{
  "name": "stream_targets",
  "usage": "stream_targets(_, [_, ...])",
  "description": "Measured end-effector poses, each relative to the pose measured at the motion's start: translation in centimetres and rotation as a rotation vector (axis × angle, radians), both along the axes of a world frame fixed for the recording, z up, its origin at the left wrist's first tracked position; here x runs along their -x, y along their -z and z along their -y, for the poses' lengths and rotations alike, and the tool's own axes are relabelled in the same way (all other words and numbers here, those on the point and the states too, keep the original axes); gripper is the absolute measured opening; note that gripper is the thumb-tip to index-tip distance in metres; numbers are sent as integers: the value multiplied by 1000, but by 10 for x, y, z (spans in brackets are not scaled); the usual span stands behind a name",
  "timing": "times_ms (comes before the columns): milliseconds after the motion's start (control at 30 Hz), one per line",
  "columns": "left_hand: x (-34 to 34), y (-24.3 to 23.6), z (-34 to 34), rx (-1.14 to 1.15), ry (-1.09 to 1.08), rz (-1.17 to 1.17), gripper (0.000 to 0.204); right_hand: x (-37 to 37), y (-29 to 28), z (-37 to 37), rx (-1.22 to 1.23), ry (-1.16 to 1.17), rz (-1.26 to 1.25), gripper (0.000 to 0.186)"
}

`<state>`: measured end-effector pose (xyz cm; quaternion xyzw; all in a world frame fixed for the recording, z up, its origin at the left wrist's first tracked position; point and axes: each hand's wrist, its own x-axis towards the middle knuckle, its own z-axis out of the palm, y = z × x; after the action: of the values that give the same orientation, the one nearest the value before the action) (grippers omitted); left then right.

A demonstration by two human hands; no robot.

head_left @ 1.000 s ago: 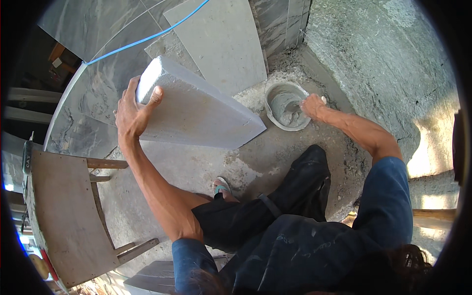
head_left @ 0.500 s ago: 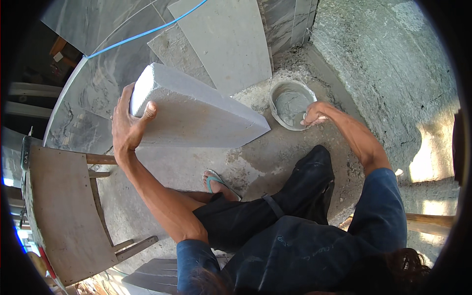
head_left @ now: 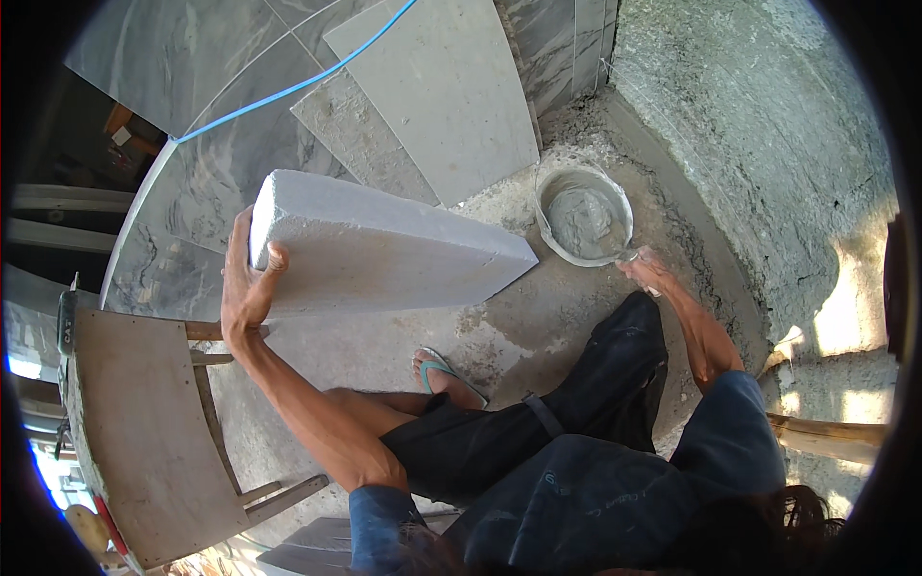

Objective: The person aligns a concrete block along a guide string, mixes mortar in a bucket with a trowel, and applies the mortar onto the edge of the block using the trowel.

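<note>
A long pale grey lightweight concrete block stands on the floor, its white upper end toward me on the left. My left hand grips that end, thumb on the near face and fingers around the far left side. To the right of the block is a round bucket with wet grey mortar inside. My right hand is closed at the bucket's lower right rim. What its fingers hold is mostly hidden; a small greyish end shows at the rim.
A wooden chair stands at the left. Loose grey tiles lie beyond the block, with a blue hose across the tiling. A rough cement wall rises on the right. My sandalled foot rests on the concrete floor.
My right hand has drawn back from inside the bucket's edge to just outside its rim. The left hand keeps its grip on the block. The whole view has shifted slightly.
</note>
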<state>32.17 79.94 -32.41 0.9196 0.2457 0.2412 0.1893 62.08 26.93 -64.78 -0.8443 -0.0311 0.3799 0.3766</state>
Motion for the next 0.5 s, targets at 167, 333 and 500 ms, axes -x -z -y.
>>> stream_targets(167, [-2, 1, 9, 54, -40, 15, 119, 2, -9, -13, -52, 40, 37, 34])
stream_targets(333, [-9, -14, 20, 25, -10, -7, 117, 52, -58, -63, -392, 143, -97, 28])
stream_targets(500, [-12, -13, 21, 50, -21, -6, 113, 110, -116, -149, -824, 158, -310, 26])
